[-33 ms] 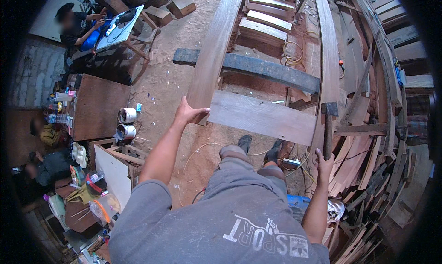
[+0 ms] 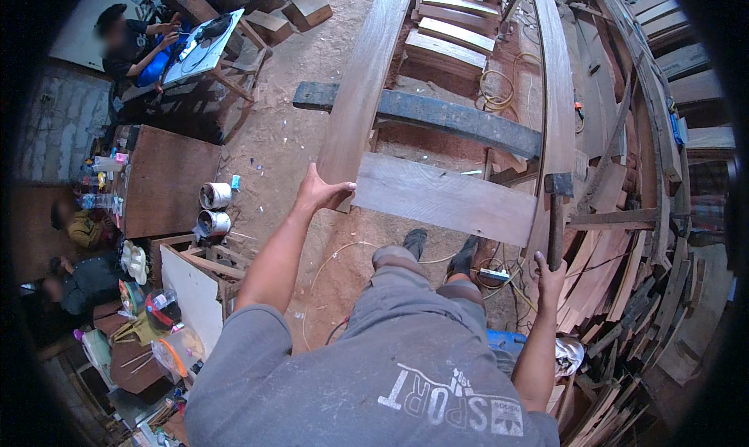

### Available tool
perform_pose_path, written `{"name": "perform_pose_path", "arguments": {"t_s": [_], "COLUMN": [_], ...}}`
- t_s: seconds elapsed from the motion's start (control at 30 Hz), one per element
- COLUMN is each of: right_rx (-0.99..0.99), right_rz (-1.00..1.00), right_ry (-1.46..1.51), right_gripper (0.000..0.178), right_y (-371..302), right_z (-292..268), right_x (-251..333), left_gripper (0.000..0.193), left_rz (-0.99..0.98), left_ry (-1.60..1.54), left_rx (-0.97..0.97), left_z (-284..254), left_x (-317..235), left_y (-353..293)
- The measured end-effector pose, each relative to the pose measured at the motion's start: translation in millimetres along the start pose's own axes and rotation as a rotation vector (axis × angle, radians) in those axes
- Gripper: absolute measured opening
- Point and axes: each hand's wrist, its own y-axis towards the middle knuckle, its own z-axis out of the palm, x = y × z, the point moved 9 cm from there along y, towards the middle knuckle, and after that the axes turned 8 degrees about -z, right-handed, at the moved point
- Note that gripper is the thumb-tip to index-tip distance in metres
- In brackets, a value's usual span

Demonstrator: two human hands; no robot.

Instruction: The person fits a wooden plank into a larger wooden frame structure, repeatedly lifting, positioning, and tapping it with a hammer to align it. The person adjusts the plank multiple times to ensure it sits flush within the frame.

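Note:
A wooden frame lies before me, with a left long board (image 2: pixel 361 80), a right long board (image 2: pixel 555 72) and a wide cross board (image 2: pixel 445 197) between their near ends. My left hand (image 2: pixel 318 191) is closed round the near end of the left board, its thumb at the corner with the cross board. In my right hand (image 2: pixel 550 279) is the lower end of the handle of a hammer (image 2: pixel 556 221). The hammer's dark head is up by the near end of the right board. Beneath the long boards runs a dark support beam (image 2: pixel 437 119).
Curved wooden pieces (image 2: pixel 449 49) are stacked beyond the beam. Timber offcuts (image 2: pixel 601 267) crowd the right side. White buckets (image 2: pixel 212 222) stand left, near a brown cabinet (image 2: pixel 175 182). A person (image 2: pixel 129 49) sits at a small table (image 2: pixel 204 49). Cables and a power strip (image 2: pixel 493 274) lie near my feet.

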Motion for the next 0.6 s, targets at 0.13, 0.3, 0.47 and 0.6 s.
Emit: {"name": "perform_pose_path", "arguments": {"t_s": [0.13,0.3,0.47,0.6], "right_rx": [0.020,0.057,-0.020,-0.054], "right_rz": [0.044,0.077,-0.069,-0.173], "right_ry": [0.054,0.034,-0.012,-0.037], "right_gripper": [0.063,0.064,0.061,0.058], "right_y": [-3,-3,6,6], "right_z": [-2,-1,-1,-1], "right_x": [6,10,2,-6], "left_gripper": [0.124,0.126,0.127,0.128], "left_rz": [0.024,-0.037,0.020,0.043], "left_ry": [0.009,0.077,0.013,0.080], "left_rx": [0.012,0.012,-0.001,-0.010], "left_z": [-1,-1,-2,2], "left_x": [-2,7,7,1], "left_y": [2,8,18,25]}}
